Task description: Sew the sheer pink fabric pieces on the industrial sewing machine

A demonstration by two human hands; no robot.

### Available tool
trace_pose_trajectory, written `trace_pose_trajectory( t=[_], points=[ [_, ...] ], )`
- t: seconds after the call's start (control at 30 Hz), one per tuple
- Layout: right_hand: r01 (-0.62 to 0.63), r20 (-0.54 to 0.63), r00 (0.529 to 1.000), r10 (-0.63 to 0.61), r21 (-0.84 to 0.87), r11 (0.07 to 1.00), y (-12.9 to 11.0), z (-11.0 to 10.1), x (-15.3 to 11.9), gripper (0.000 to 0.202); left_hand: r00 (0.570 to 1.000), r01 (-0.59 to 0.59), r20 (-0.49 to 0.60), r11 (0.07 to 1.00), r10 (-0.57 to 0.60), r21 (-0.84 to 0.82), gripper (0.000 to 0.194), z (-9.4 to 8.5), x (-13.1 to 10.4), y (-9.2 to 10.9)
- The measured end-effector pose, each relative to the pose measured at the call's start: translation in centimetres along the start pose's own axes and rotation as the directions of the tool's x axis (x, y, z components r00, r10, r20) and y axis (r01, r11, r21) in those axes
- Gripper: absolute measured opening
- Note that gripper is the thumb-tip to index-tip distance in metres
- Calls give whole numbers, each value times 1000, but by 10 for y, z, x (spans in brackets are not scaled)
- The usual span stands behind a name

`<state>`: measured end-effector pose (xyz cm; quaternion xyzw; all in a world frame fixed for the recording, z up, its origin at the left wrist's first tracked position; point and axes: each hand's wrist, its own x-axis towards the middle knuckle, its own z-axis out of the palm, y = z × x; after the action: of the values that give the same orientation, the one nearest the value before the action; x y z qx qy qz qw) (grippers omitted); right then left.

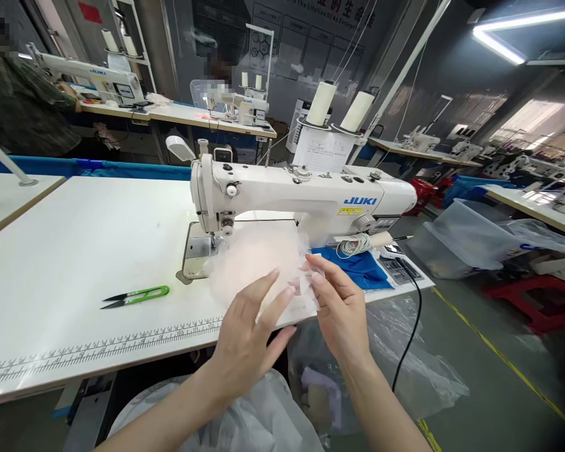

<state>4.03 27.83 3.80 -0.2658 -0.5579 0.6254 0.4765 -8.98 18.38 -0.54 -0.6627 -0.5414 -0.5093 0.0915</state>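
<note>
A pale, sheer piece of fabric lies on the table in front of the white JUKI sewing machine, its left edge close to the needle area. My left hand rests over the fabric's near edge with fingers spread. At the fabric's right side, my right hand pinches a small white piece, perhaps a label or the fabric's edge, between thumb and fingers. Green-handled thread snips lie to the left on the table.
A printed ruler runs along the table's front edge. Blue cloth and a coiled cord lie right of the machine. Thread cones stand behind it. Plastic bins and a red stool are at right. Co-workers sit behind.
</note>
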Motion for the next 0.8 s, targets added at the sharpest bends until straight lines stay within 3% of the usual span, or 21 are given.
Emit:
trace_pose_trajectory(
  t=[0.07, 0.17, 0.3, 0.37, 0.47, 0.57, 0.63, 0.67, 0.73, 0.8],
  points=[
    [12, 84, 996, -11, -6, 1000, -3, -2, -1, 32, 997, 40, -67, 998, -43, -50, 47, 0, 1, -3],
    [89, 173, 982, -71, -99, 991, -7, -5, 0, 37, 961, 239, -67, 931, -267, -276, 16, -11, 12, -5],
    [262, 186, 963, -194, -479, 838, -12, -10, 10, 5, 842, 517, 124, 718, -526, -467, 33, -29, 27, -1],
    [279, 182, 959, -216, -487, 828, -13, -12, 17, 26, 780, 596, 188, 617, -596, -514, 39, -33, 31, 0],
    [121, 141, 986, -91, -224, 967, -11, -9, 22, 36, 724, 653, 284, 493, -628, -575, 44, -34, 32, 0],
    [-137, 179, 974, 137, -13, 991, -9, -3, 21, 33, 675, 676, 359, 346, -645, -650, 29, -32, 27, -4],
    [-206, 179, 964, 195, 42, 978, -9, 2, 18, 33, 690, 645, 333, 336, -643, -687, 34, -32, 20, -6],
    [-207, 166, 967, 195, 59, 977, -10, 3, 17, 33, 728, 610, 301, 382, -615, -694, 42, -32, 17, -7],
    [-188, 141, 974, 176, 77, 979, -11, 5, 17, 33, 841, 500, 226, 546, -491, -672, 51, -33, 11, -9],
    [-185, 136, 976, 172, 84, 979, -12, 7, 17, 33, 916, 390, 164, 722, -365, -571, 48, -32, 9, -9]
  ],
)
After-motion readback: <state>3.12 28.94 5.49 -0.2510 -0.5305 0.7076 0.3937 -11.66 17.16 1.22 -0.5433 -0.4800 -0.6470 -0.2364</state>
